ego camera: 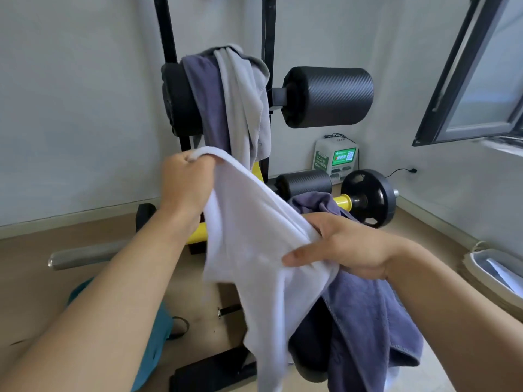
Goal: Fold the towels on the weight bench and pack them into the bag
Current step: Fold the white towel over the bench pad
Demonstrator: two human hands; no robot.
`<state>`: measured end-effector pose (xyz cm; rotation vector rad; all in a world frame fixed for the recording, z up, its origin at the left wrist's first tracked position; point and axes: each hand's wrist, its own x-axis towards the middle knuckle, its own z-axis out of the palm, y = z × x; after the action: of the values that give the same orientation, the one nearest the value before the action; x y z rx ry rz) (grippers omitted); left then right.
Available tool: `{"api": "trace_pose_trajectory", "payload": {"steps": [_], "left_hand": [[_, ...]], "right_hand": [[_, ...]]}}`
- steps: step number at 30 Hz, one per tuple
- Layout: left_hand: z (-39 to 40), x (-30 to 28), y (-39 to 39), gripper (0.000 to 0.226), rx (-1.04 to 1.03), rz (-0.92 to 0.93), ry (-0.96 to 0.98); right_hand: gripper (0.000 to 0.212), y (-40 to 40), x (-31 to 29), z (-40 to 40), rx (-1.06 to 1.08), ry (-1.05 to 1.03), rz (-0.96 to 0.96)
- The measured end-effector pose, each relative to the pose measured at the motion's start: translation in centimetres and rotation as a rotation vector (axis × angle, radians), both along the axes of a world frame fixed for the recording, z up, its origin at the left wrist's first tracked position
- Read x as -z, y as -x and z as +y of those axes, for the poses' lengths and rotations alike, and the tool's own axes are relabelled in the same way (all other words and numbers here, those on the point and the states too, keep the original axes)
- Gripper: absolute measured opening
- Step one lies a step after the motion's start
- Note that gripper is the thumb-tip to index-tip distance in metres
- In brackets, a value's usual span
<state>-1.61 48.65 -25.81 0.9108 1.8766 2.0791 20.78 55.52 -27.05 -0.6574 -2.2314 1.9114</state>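
Note:
A white towel (pixel 254 250) hangs in the air in front of me. My left hand (pixel 186 188) grips its upper corner, raised at centre. My right hand (pixel 339 244) pinches the towel's edge lower and to the right, and the rest drapes down. A purple towel (pixel 365 315) lies over the bench below my right hand. Further back, another purple towel (pixel 205 97) and a grey towel (pixel 243 100) hang over the black foam roller (pixel 177 100) of the weight bench. A woven bag (pixel 492 274) with a white rim sits on the floor at the right edge.
A second foam roller (pixel 328 97) sticks out to the right, with a weight plate (pixel 368 198) on a yellow bar below it. A steel bar (pixel 85 254) lies on the floor at left. A white-green charger box (pixel 335 159) stands by the wall. An open window frame (pixel 467 80) juts in at upper right.

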Motion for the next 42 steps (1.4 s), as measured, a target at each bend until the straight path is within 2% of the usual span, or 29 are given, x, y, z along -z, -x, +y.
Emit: {"api": "trace_pose_trajectory", "payload": {"steps": [3, 6, 9, 11, 12, 14, 15, 16, 17, 19, 21, 22, 24, 27, 30, 33, 36, 38, 40, 42], "left_hand": [[-1.1, -0.8, 0.2, 0.025, -0.137, -0.267, -0.127], [-2.0, -1.9, 1.9, 0.013, -0.308, -0.515, -0.259], [-2.7, -2.0, 4.6, 0.008, -0.393, -0.544, -0.276], [-2.9, -1.0, 5.5, 0.012, -0.433, -0.467, -0.206], [-2.7, -0.2, 5.7, 0.011, -0.422, -0.431, -0.168], [-2.0, 1.2, 5.7, 0.009, -0.334, -0.387, -0.042], [-1.6, 1.9, 5.5, 0.015, -0.241, -0.382, 0.049], [-1.1, 2.4, 5.3, 0.022, -0.123, -0.362, 0.134], [-0.7, 2.8, 4.7, 0.024, -0.006, -0.321, 0.215], [0.0, 3.8, 3.3, 0.022, 0.155, -0.201, 0.359], [0.8, 5.1, 1.6, 0.023, 0.224, -0.105, 0.455], [1.2, 5.9, 0.9, 0.023, 0.245, -0.063, 0.476], [2.0, 7.5, -0.1, 0.026, 0.251, 0.025, 0.496], [2.6, 8.7, -0.6, 0.046, 0.193, 0.193, 0.584], [3.1, 8.3, -1.9, 0.051, 0.202, 0.262, 0.613], [3.0, 7.1, -3.7, 0.053, 0.252, 0.311, 0.598], [2.7, 5.6, -5.1, 0.07, 0.321, 0.27, 0.514], [2.5, 4.9, -5.7, 0.082, 0.359, 0.25, 0.484], [2.5, 4.4, -6.1, 0.089, 0.36, 0.253, 0.461], [2.5, 4.2, -6.4, 0.086, 0.303, 0.267, 0.389]], "right_hand": [[0.036, 0.2, -0.1, 0.5, -0.002, 0.068, -0.023], [0.04, 0.1, -0.4, 0.0, -0.147, 0.088, -0.083], [0.033, -0.2, -1.1, -1.1, -0.406, 0.018, -0.186], [0.037, -1.2, -2.3, -1.6, -0.514, 0.062, -0.139], [0.04, -1.9, -3.0, -1.6, -0.459, 0.116, -0.066], [0.043, -3.3, -4.9, -1.2, -0.192, 0.214, 0.141], [0.039, -3.9, -5.5, -0.5, -0.01, 0.194, 0.204], [0.032, -4.4, -5.7, 0.7, 0.161, 0.12, 0.181], [0.026, -5.0, -5.3, 2.7, 0.344, 0.0, 0.088], [0.017, -5.7, -2.9, 6.7, 0.551, -0.367, -0.142], [0.007, -6.9, 1.8, 11.8, 0.594, -0.614, -0.377], [0.013, -7.9, 4.7, 14.5, 0.594, -0.706, -0.514], [0.034, -8.3, 7.0, 14.8, 0.497, -0.752, -0.694], [0.018, -6.8, 5.3, 10.7, 0.595, -0.834, -0.774], [0.014, -6.6, 4.6, 9.8, 0.778, -0.871, -0.622], [0.024, -6.2, 3.5, 8.6, 0.841, -0.89, -0.307], [0.017, -5.2, 1.1, 6.8, 0.889, -0.679, -0.101], [0.007, -5.0, -0.8, 5.3, 0.751, -0.499, -0.103], [0.012, -5.5, -2.9, 3.7, 0.494, -0.388, -0.151], [0.021, -6.1, -4.8, 2.4, 0.278, -0.203, -0.114]]}}
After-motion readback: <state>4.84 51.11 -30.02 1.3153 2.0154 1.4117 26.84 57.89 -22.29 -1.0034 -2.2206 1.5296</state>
